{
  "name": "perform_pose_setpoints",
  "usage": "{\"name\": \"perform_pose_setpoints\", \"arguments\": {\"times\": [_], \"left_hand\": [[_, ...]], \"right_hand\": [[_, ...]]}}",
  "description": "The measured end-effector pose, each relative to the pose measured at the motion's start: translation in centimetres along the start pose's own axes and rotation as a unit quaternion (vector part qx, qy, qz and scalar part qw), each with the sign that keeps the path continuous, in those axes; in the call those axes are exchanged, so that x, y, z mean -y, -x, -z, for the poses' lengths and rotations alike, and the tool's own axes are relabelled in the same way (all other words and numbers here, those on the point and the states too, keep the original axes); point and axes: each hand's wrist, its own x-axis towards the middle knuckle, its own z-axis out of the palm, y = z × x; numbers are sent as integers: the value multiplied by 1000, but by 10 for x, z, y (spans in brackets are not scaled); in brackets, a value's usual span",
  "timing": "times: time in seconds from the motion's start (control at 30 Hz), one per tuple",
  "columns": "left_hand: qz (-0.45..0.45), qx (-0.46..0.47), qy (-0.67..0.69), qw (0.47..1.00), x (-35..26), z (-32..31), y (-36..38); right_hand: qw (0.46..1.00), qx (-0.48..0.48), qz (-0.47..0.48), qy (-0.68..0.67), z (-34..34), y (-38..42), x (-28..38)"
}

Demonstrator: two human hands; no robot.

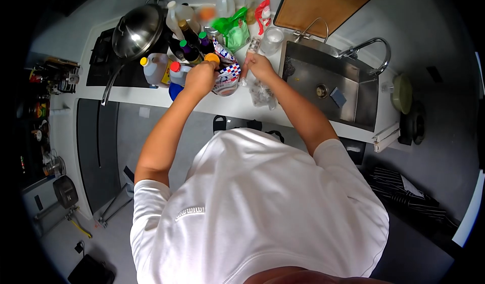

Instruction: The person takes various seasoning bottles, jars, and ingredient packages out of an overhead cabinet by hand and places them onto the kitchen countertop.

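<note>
My left hand (201, 78) is closed at an orange cap (212, 58), whose container is mostly hidden behind the hand and other goods. Right beside it stands a bag with a blue, red and white checked pattern (230, 73). My right hand (261, 66) has its fingers pressed together over the counter; what they hold, if anything, I cannot make out. Just beyond its fingertips is a small clear container with a printed label (254, 45). A crumpled clear plastic bag (262, 96) lies below that hand, near the counter's front edge.
Left of my hands are a red-capped jug (179, 73), a yellow-capped jug (156, 68) and several dark bottles (190, 53). Behind stand a green bag (235, 31) and a glass jar (272, 40). A lidded wok (137, 31) sits far left, a steel sink (348, 99) right.
</note>
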Motion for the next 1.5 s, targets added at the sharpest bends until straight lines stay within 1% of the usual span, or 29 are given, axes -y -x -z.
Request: {"name": "perform_pose_setpoints", "arguments": {"times": [0.03, 0.07, 0.1, 0.13, 0.17, 0.2, 0.23, 0.27, 0.3, 0.33, 0.4, 0.47, 0.53, 0.57, 0.6, 0.67, 0.7, 0.77, 0.83, 0.87, 0.9, 0.93, 0.97, 1.0, 1.07, 1.1, 1.17, 1.4, 1.5], "left_hand": [[0, 4, 1, 1000, -2, 5, -1], [-2, 29, -8, 1000, -3, 9, -1], [11, 43, -8, 999, 5, 5, -8], [-21, 36, 1, 999, 12, 3, -14], [-63, -30, -50, 996, -6, 25, -5], [-134, -36, -7, 990, 0, 37, -23], [-128, -46, 26, 990, -40, 89, -16], [-123, -54, 27, 991, -56, 124, -29], [-186, -110, 15, 976, -70, 160, -41], [-214, -166, -1, 963, -91, 201, -50], [-288, -275, 28, 917, -143, 280, -54], [-376, -365, 58, 850, -194, 339, -26], [-383, -415, 40, 824, -229, 382, -30], [-344, -420, 12, 840, -248, 401, -35], [-375, -417, 13, 828, -263, 419, -51], [-385, -391, -26, 836, -286, 449, -88], [-334, -373, -74, 862, -299, 460, -108], [-280, -314, -81, 904, -325, 476, -146], [-221, -234, -116, 940, -352, 487, -178], [-224, -233, -119, 939, -365, 490, -192], [-189, -201, -97, 956, -376, 490, -205], [-153, -167, -77, 971, -387, 491, -223], [-156, -167, -83, 970, -394, 492, -246], [-182, -168, -120, 961, -394, 495, -278], [-214, -171, -158, 949, -403, 493, -304], [-178, -155, -142, 961, -406, 490, -309], [-126, -133, -110, 977, -412, 486, -320], [-109, -129, -53, 984, -421, 472, -334], [-123, -126, -1, 984, -410, 472, -349]], "right_hand": [[999, 44, 8, -13, 10, -5, 1], [988, 99, -17, -120, 29, 23, 65], [987, 120, -6, -105, 30, 10, 32], [971, 119, 13, -208, 35, 18, 30], [967, 112, 4, -230, 30, 16, 3], [997, 58, 41, 18, 52, 33, 72], [992, 95, 45, 64, 62, 28, 75], [992, 115, 25, 31, 83, 33, 125], [989, 95, 81, 78, 103, 38, 181], [966, 63, 165, 188, 128, 41, 244], [936, -3, 264, 235, 163, 51, 340], [884, -61, 384, 261, 191, 91, 416], [778, -175, 535, 277, 217, 107, 471], [721, -227, 575, 313, 232, 113, 493], [674, -281, 600, 328, 248, 117, 511], [627, -359, 610, 325, 280, 126, 541], [640, -390, 588, 303, 296, 126, 551], [616, -473, 568, 274, 328, 114, 565], [656, -489, 496, 291, 359, 104, 581], [679, -487, 454, 310, 373, 98, 587], [678, -490, 453, 308, 381, 95, 597], [714, -462, 358, 387, 385, 92, 610], [737, -426, 256, 458, 387, 87, 619], [736, -432, 255, 454, 389, 76, 624], [743, -386, 161, 523, 394, 53, 632], [742, -391, 159, 521, 395, 49, 636], [749, -328, 110, 565, 399, 43, 643], [769, -265, 81, 576, 421, 35, 654], [781, -279, 121, 545, 430, 36, 640]]}}
